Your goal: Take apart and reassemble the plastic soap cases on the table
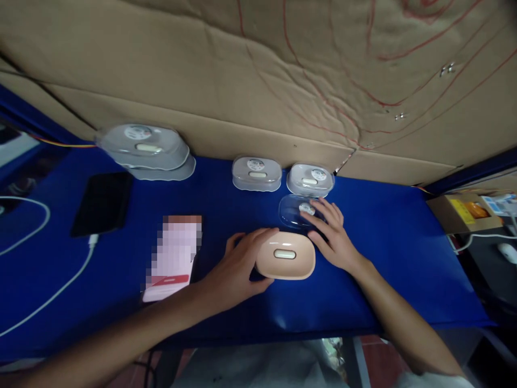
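A peach oval dish [297,268] with a white pill-shaped piece [285,254] at its centre is on the blue table. My left hand [244,262] grips the dish's left side, fingers at the top edge and thumb at the bottom. Just behind the dish lies a clear oval lid [288,210] with a round sticker. My right hand [333,234] is spread, its fingertips over the lid's right part and its thumb near the dish's upper right edge. Two lidded grey dishes, one at the centre [257,175] and one to its right [310,181], stand behind.
Stacked lidded dishes [151,153] stand at the back left. A lit phone [173,253] and a black device [103,202] with a white cable lie on the left. A cardboard box [464,215] is at the right, and a brown paper-like wall [202,70] rises behind.
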Demonstrator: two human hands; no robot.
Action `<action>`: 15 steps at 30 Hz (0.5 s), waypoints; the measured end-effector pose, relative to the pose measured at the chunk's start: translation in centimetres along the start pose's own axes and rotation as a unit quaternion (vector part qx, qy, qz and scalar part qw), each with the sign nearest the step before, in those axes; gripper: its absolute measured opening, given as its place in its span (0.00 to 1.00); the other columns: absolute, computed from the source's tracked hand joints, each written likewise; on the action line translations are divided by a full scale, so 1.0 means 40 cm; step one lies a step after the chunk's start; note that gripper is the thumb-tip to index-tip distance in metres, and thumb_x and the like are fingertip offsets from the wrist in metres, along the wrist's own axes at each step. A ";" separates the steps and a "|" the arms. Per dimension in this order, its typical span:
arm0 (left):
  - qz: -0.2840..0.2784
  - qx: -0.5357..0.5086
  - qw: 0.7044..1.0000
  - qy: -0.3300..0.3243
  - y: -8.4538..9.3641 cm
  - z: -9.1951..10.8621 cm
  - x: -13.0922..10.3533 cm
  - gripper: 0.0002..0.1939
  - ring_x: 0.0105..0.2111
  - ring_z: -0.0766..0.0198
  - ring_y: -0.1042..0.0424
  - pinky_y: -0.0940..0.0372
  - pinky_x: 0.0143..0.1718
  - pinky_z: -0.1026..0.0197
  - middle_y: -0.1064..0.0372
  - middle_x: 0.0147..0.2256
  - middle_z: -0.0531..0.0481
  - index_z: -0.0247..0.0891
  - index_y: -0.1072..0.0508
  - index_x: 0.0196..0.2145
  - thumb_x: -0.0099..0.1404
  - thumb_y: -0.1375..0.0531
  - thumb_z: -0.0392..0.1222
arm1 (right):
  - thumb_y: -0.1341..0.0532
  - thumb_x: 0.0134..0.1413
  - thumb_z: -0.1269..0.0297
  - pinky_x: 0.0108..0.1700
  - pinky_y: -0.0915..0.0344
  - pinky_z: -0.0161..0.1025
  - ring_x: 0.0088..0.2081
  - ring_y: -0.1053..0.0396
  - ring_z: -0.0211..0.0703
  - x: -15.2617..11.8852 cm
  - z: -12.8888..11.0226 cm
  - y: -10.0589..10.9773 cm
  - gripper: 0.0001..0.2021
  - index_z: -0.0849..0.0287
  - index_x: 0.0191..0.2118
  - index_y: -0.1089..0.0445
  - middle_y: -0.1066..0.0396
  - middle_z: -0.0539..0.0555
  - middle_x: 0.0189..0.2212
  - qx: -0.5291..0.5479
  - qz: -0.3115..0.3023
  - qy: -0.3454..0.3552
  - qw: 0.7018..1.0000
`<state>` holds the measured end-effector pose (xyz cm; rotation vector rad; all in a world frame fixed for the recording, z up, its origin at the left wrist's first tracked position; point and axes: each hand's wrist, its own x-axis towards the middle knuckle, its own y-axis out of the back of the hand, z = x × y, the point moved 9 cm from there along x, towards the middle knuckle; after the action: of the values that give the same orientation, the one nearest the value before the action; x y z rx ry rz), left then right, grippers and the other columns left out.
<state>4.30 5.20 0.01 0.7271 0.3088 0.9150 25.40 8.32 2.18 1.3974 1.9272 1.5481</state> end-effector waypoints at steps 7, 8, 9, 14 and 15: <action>0.062 -0.156 0.985 0.040 0.033 -0.030 0.004 0.51 0.70 0.40 0.40 0.42 0.70 0.39 0.46 0.72 0.38 0.50 0.52 0.73 0.64 0.27 0.52 | 0.36 0.68 0.46 0.70 0.43 0.59 0.66 0.32 0.57 -0.002 -0.158 -0.010 0.26 0.57 0.63 0.29 0.25 0.62 0.59 0.022 -0.049 0.123 0.991; 0.064 -0.181 0.980 0.044 0.028 -0.036 0.005 0.53 0.70 0.40 0.41 0.43 0.71 0.39 0.47 0.72 0.38 0.50 0.52 0.74 0.62 0.26 0.52 | 0.35 0.69 0.49 0.69 0.41 0.58 0.65 0.31 0.56 -0.001 -0.161 -0.012 0.25 0.58 0.63 0.29 0.24 0.62 0.57 0.028 -0.039 0.124 0.991; 0.064 -0.212 0.974 0.051 0.022 -0.043 0.005 0.54 0.70 0.40 0.41 0.43 0.71 0.39 0.48 0.72 0.37 0.51 0.52 0.74 0.62 0.25 0.51 | 0.35 0.69 0.51 0.68 0.39 0.58 0.63 0.29 0.55 -0.001 -0.161 -0.011 0.23 0.58 0.62 0.28 0.23 0.61 0.55 0.040 -0.027 0.125 0.991; 0.040 -0.412 0.899 0.143 -0.010 -0.076 0.010 0.53 0.61 0.48 0.28 0.32 0.60 0.48 0.37 0.66 0.37 0.50 0.53 0.75 0.62 0.26 0.46 | 0.39 0.73 0.53 0.55 0.28 0.50 0.52 0.23 0.51 0.004 -0.088 0.019 0.15 0.56 0.50 0.20 0.21 0.59 0.49 0.199 0.053 0.009 0.979; 0.030 -0.447 0.875 0.182 -0.017 -0.084 0.009 0.52 0.55 0.51 0.25 0.30 0.55 0.51 0.30 0.60 0.39 0.48 0.51 0.74 0.62 0.26 0.45 | 0.41 0.74 0.52 0.51 0.26 0.47 0.48 0.22 0.49 0.002 -0.056 0.027 0.16 0.56 0.44 0.19 0.20 0.58 0.46 0.243 0.081 -0.046 0.965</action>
<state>3.14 6.69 -2.86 -0.3026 0.1563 1.1189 24.26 7.03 4.00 1.8223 2.2821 1.0806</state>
